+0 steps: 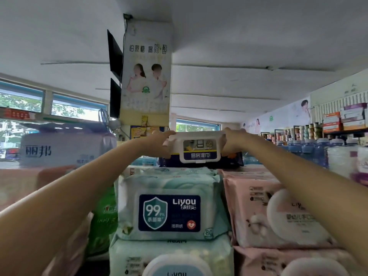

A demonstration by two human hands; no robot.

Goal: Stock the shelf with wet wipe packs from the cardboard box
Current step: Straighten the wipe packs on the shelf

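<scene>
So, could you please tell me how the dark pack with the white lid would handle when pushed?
The dark wet wipe pack, held at both ends by left hand and right hand, probably flexes, except its rigid lid. Its film looks glossy, perhaps slippery. Flat-bottomed, it should slide, not roll.

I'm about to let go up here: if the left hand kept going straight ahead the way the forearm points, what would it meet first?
The left hand already grips the end of the dark wet wipe pack, so that pack comes first. Past it nothing looks close until the poster-covered pillar, though depth is unclear.
</scene>
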